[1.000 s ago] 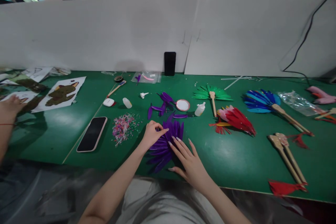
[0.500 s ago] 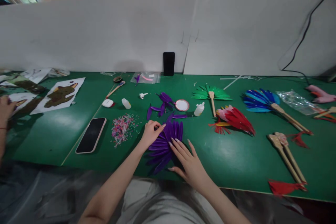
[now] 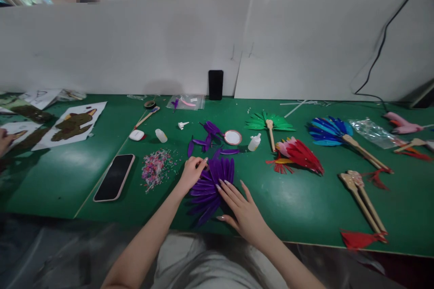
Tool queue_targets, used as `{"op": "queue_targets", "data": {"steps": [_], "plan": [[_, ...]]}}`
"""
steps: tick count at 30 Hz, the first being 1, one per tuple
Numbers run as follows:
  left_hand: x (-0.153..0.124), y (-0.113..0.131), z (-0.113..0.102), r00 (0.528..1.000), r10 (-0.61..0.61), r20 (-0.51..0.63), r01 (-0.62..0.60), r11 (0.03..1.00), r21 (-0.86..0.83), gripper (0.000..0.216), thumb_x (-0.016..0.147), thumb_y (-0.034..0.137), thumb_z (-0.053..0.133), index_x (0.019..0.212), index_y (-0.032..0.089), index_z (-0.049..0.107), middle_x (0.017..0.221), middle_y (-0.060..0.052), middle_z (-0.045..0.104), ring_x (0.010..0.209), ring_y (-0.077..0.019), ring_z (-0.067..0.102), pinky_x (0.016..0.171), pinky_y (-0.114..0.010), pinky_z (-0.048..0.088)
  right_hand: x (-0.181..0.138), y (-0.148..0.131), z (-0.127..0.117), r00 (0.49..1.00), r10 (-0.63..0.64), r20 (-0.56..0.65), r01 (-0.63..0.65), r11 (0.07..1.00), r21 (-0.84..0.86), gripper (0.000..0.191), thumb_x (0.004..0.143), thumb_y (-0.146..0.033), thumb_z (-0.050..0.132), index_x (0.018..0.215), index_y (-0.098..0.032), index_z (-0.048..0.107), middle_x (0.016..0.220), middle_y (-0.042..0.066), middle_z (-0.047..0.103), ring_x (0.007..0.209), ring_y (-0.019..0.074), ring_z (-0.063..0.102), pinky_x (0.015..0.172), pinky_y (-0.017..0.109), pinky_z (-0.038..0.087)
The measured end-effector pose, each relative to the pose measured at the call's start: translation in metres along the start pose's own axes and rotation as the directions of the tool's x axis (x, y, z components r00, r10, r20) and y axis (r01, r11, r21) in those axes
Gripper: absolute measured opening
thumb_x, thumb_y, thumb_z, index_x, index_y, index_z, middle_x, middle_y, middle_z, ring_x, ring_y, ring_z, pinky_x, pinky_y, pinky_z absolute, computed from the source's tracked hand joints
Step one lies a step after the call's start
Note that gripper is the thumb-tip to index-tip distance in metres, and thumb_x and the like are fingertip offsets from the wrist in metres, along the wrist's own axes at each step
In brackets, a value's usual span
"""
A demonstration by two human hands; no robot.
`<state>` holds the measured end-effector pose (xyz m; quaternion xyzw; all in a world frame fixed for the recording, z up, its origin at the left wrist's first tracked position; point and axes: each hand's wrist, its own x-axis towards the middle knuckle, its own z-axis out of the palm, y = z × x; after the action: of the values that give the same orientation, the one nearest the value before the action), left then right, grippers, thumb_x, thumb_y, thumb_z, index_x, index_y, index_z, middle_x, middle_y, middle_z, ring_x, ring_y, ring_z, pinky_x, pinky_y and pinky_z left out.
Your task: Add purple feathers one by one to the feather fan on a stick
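A purple feather fan (image 3: pixel 207 192) lies spread on the green table in front of me. At its upper left edge is my left hand (image 3: pixel 192 174), fingers curled and drawn together; what they pinch, if anything, is too small to make out. My right hand (image 3: pixel 242 210) rests flat on the fan's right side with the fingers stretched out, covering part of the feathers. Just beyond the fan are loose purple feathers (image 3: pixel 210 132) and a round white piece with a red rim (image 3: pixel 233 137). A small white squeeze bottle (image 3: pixel 254 142) stands to the right of these.
On the left are a phone (image 3: pixel 114 178), scattered colourful sequins (image 3: pixel 156 168) and another small bottle (image 3: pixel 161 135). Green (image 3: pixel 270 127), red (image 3: pixel 300 156) and blue (image 3: pixel 330 132) feather fans lie right, near wooden handles (image 3: pixel 364 203) and a pink glue gun (image 3: pixel 402 123). Another person's hand (image 3: pixel 4 141) is far left.
My left fingertips have drawn back slightly to the left, while my right hand stays on the fan. The view has shifted a little. The other person's arm has moved further out of view.
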<state>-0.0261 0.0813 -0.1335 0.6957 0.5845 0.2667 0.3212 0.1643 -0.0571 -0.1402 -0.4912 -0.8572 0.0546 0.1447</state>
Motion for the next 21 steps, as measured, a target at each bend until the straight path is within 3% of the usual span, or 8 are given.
{"op": "queue_targets", "data": {"steps": [3, 10, 21], "plan": [[-0.001, 0.001, -0.006, 1.000, 0.018, 0.009, -0.018, 1.000, -0.015, 0.039, 0.088, 0.048, 0.046, 0.069, 0.021, 0.069, 0.069, -0.003, 0.058, 0.077, -0.0204, 0.059, 0.072, -0.032, 0.045, 0.001, 0.000, -0.002, 1.000, -0.006, -0.011, 0.006, 1.000, -0.016, 0.076, 0.093, -0.041, 0.049, 0.152, -0.019, 0.006, 0.153, 0.006, 0.032, 0.140, 0.0218, 0.031, 0.115, 0.052, 0.021], [-0.004, 0.002, -0.013, 0.999, 0.042, 0.016, -0.041, 0.998, -0.043, 0.041, 0.089, 0.048, 0.043, 0.070, 0.021, 0.068, 0.070, -0.003, 0.060, 0.078, -0.0205, 0.060, 0.076, -0.032, 0.046, 0.001, -0.002, -0.001, 1.000, -0.022, -0.020, 0.021, 0.999, -0.046, 0.069, 0.093, -0.040, 0.049, 0.151, -0.019, 0.018, 0.153, 0.006, 0.031, 0.140, 0.0220, 0.030, 0.116, 0.051, 0.017], [0.005, 0.009, -0.005, 0.994, 0.067, 0.081, -0.062, 0.996, -0.070, 0.035, 0.073, 0.054, 0.065, 0.065, 0.020, 0.069, 0.070, -0.003, 0.058, 0.073, -0.0191, 0.058, 0.073, -0.032, 0.047, -0.011, -0.002, -0.005, 1.000, -0.016, 0.014, 0.016, 0.999, -0.037, 0.065, 0.089, -0.043, 0.056, 0.147, -0.028, 0.031, 0.154, 0.009, 0.029, 0.139, 0.0264, 0.031, 0.111, 0.058, 0.022]]}}
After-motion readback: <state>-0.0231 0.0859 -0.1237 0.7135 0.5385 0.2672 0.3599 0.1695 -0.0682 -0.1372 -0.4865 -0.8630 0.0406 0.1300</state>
